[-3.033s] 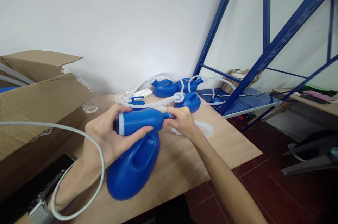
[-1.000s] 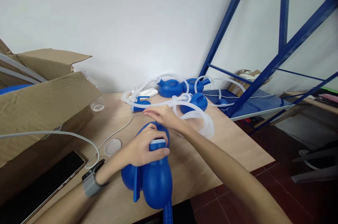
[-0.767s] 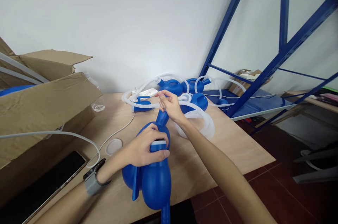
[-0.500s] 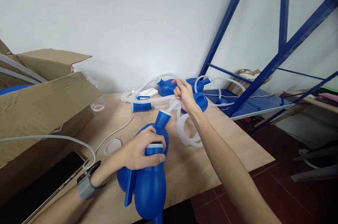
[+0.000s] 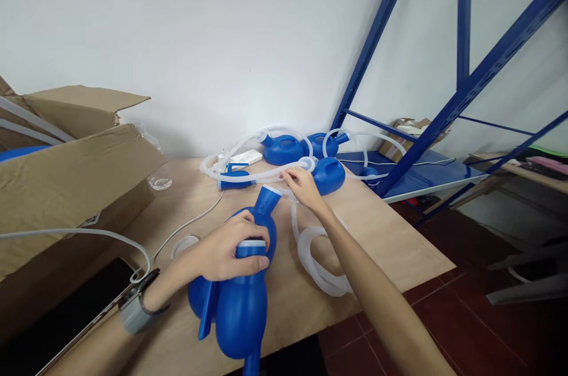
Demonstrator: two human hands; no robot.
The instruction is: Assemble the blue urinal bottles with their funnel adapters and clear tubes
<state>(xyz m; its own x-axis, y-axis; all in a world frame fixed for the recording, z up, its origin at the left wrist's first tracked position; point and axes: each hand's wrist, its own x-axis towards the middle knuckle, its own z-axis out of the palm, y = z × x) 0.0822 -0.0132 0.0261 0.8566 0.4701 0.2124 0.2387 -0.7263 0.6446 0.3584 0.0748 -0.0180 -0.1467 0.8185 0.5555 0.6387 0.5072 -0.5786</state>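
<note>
My left hand (image 5: 233, 246) is wrapped round the white-rimmed neck of a blue plastic urinal bottle (image 5: 242, 317) at the table's front. Right behind it is a second blue urinal bottle (image 5: 265, 228), its white-rimmed mouth pointing up and right; the left fingers reach between the two necks. My right hand (image 5: 304, 187) is beyond that mouth, thumb and fingertips pinched together on a translucent tube (image 5: 268, 176). Its grip is partly hidden. Below my right forearm lies a loose coil of translucent tube (image 5: 310, 261).
More blue urinal bottles (image 5: 328, 175) with tubes lie at the back, near a white power strip (image 5: 248, 157). On the left are an open cardboard box (image 5: 80, 187), a clear plastic bottle (image 5: 160, 178) and a dark-screened device (image 5: 80, 317). A blue metal rack (image 5: 377, 39) stands right.
My right hand has moved slightly left and down, its fist loosening into a fingertip pinch. The tube coil has spread toward me. My left hand keeps its hold; the view has shifted slightly.
</note>
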